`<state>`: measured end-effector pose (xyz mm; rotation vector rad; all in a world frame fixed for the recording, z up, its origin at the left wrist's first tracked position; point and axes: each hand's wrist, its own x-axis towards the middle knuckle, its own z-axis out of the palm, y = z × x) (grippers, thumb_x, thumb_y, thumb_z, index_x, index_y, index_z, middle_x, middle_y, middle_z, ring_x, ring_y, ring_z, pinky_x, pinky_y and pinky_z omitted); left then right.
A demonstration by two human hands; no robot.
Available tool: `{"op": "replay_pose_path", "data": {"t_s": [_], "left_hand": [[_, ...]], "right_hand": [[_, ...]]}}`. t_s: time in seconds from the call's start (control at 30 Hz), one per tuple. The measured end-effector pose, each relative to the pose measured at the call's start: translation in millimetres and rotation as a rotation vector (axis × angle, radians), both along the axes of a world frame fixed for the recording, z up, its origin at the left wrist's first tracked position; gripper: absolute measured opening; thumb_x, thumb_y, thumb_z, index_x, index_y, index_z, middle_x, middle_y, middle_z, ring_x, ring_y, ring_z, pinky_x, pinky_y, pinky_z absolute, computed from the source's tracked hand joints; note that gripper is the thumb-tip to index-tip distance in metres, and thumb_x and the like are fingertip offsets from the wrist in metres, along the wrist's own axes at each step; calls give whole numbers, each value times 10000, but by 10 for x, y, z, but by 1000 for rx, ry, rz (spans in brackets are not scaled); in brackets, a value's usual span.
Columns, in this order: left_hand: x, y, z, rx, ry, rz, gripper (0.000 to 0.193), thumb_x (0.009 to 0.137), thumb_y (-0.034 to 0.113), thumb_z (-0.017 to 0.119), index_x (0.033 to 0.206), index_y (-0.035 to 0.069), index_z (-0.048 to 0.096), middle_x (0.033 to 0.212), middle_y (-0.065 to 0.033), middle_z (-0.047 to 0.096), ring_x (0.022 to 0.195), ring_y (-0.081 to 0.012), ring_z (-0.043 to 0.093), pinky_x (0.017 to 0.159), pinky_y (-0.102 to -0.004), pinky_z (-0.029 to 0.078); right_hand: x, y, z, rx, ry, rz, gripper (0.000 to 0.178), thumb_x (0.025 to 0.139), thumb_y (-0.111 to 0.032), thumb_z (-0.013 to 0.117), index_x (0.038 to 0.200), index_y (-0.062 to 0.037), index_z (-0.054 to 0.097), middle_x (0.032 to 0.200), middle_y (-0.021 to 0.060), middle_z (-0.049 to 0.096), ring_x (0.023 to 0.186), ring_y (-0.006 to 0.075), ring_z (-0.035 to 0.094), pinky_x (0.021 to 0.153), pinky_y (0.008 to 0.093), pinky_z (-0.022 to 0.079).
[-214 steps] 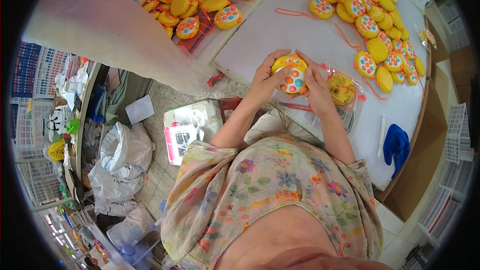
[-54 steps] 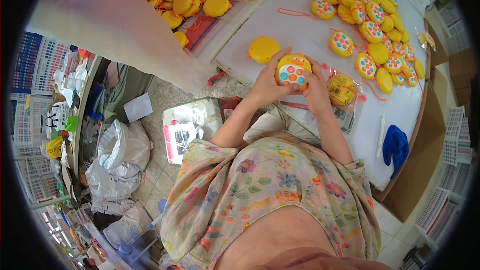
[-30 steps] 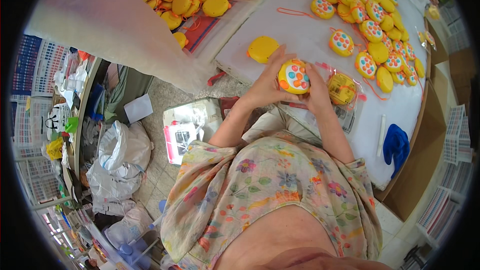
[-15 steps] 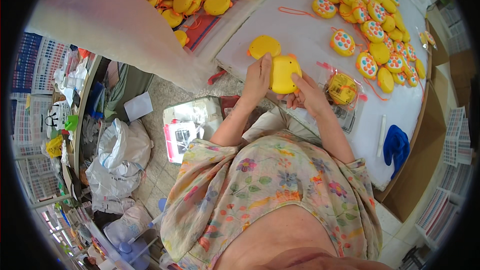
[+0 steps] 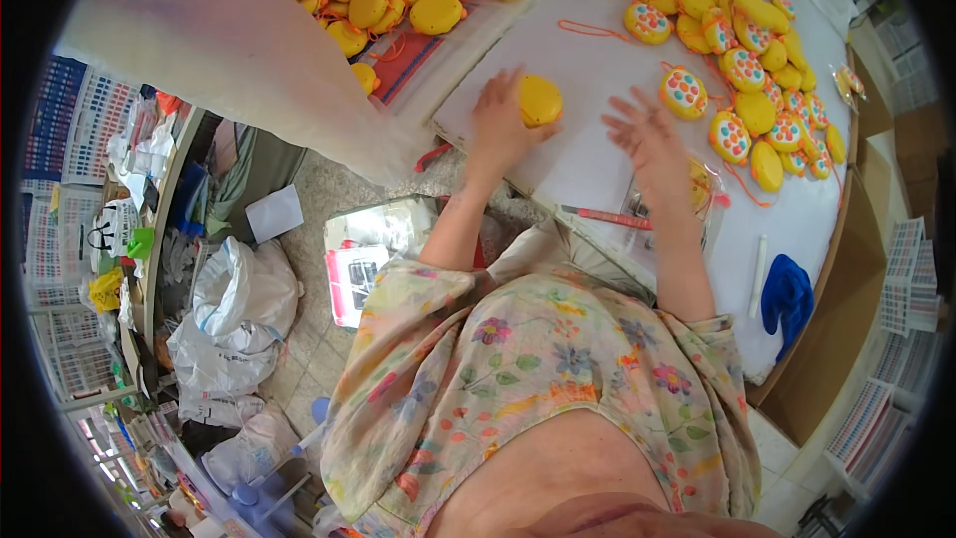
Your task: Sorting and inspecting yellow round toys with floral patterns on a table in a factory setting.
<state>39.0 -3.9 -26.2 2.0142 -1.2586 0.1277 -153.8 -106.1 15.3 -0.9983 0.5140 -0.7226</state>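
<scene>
My left hand (image 5: 501, 128) is at the table's near-left edge, its fingers and thumb around the left and near sides of a rounded yellow toy (image 5: 541, 101). The fingers are somewhat blurred. My right hand (image 5: 647, 144) is raised over the table with its fingers spread and nothing in them. Beneath its wrist lies a clear bag (image 5: 709, 189) with a yellow toy inside, partly hidden by the forearm. A thin red pen-like stick (image 5: 607, 216) lies near the front edge.
A pile of yellow toys with coloured dots (image 5: 742, 65) and orange cords covers the table's right side. More yellow toys (image 5: 435, 13) lie on plastic at the far left. A blue cloth-like item (image 5: 787, 304) and a white stick (image 5: 760, 274) lie at the right edge. Plastic sheeting (image 5: 229, 50) hangs at left.
The yellow toy held between both hands has left them; a yellow toy now shows atop the pile. My right hand opened and moved away rightward. My left hand moved to the other toy.
</scene>
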Motion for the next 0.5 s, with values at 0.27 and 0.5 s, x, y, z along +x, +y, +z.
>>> {"op": "replay_pose_path", "data": {"t_s": [0.27,0.5], "left_hand": [[-109,37,64,-43,759,-322,465,823,277,670,1171,1,536,1167,-107,557,1035,-180,543,875,-294,445],[-430,111,163,-139,1177,-466,377,960,238,476,1229,-26,467,1125,-94,567,1006,-131,540,865,-259,448]], "right_hand": [[95,315,-211,-310,264,4,485,936,-202,498,1387,-98,350,1343,112,440,1184,200,464,935,341,425],[65,256,-207,-67,328,119,391,967,-270,454,1318,-99,423,1162,52,540,1001,134,566,739,287,526]]}}
